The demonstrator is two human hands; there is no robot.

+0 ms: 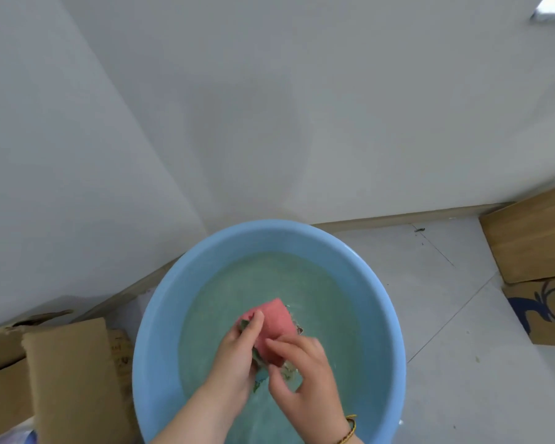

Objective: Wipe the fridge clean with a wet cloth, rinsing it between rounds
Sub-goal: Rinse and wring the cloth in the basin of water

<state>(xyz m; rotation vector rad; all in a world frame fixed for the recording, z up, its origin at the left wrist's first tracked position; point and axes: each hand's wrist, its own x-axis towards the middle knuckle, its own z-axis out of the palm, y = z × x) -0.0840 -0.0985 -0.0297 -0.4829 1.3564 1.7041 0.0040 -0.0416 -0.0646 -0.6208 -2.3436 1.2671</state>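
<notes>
A pink cloth (273, 325) with a green edge is held over the water of a round blue basin (154, 318) on the floor. My left hand (237, 350) grips the cloth from the left, with fingers curled round its edge. From the right, my right hand (302, 370) pinches the cloth's lower part between thumb and fingers. The cloth's lower part is hidden behind both hands. The fridge is not in view.
White walls meet in a corner behind the basin. Cardboard boxes (61, 373) stand at the lower left, close to the basin. More flattened cardboard (532, 241) lies at the right on the light tiled floor (446, 315).
</notes>
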